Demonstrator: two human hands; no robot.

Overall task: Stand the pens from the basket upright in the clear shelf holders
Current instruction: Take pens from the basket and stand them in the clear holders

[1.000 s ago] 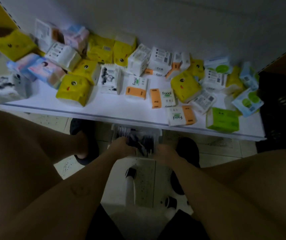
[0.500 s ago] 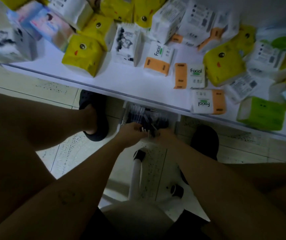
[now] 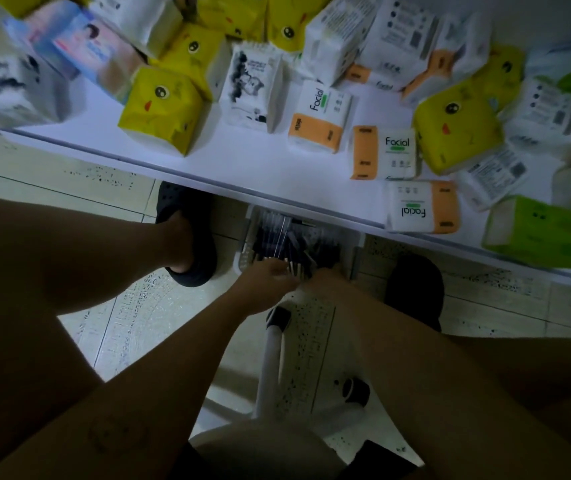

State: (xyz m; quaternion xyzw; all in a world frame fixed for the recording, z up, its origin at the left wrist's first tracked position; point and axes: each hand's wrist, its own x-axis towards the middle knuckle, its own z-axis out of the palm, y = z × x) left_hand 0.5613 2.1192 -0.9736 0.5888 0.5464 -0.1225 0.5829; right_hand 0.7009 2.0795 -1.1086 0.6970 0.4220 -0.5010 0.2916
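Observation:
A white slotted basket [image 3: 359, 251] stands on the floor, half under the white shelf's front edge. Several dark pens [image 3: 277, 237] lie in it. My left hand [image 3: 266, 285] reaches over the basket's near rim and is closed around a small bundle of pens [image 3: 297, 268] whose light tips stick out past the fingers. My right hand [image 3: 327, 281] presses against the same bundle from the right, with its fingers hidden. No clear holder is in view.
The white shelf [image 3: 242, 168] above the basket carries many tissue packs [image 3: 159, 109]. My feet in dark shoes [image 3: 187, 233] flank the basket. A white stool leg [image 3: 270, 362] and a caster [image 3: 356, 391] stand below my forearms on the tiled floor.
My view has dropped and come closer to the shelf edge. Both hands stayed at the basket and drew together around a bundle of pens.

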